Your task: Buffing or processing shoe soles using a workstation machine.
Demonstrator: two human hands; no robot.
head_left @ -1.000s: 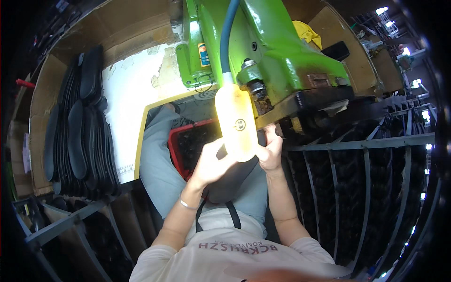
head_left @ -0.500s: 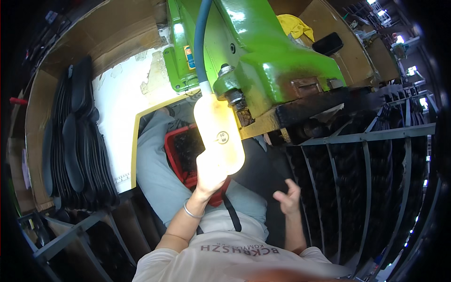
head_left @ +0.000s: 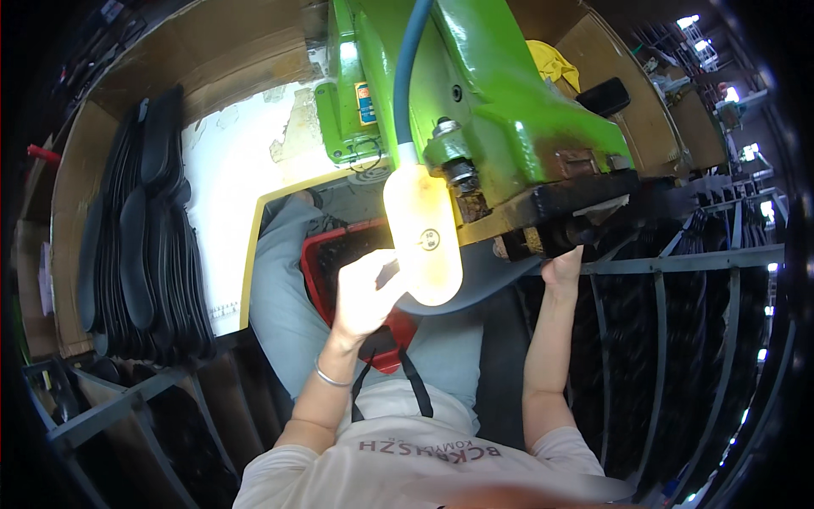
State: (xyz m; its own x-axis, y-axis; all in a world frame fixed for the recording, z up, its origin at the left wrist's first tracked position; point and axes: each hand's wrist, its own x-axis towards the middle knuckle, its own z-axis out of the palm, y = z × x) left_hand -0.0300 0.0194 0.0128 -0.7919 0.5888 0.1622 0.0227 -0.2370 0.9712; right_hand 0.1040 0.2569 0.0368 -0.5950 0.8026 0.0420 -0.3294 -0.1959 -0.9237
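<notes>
A dark grey, curved flat piece that looks like a shoe sole (head_left: 487, 291) spans the gap below the green machine's (head_left: 500, 119) head. My left hand (head_left: 366, 293) is closed on its left end, with fingertips partly hidden behind the glowing yellow-white lamp (head_left: 424, 242). My right hand (head_left: 562, 270) is closed at the sole's right end, under the dark, worn front of the machine head. Part of its fingers is hidden there. The lamp hangs from a blue-grey flexible neck (head_left: 409, 72) and covers the sole's middle.
Stacked black soles (head_left: 140, 246) stand on the white, yellow-edged table (head_left: 225, 187) at left, within cardboard walls (head_left: 212, 42). A red bin (head_left: 315, 271) sits between my legs. Metal racks (head_left: 678, 261) with dark items flank me. A yellow cloth (head_left: 551, 64) lies behind the machine.
My right hand, open and lower before, has risen to the machine head and closed at the sole. My left hand has moved up slightly. The view has shifted a little.
</notes>
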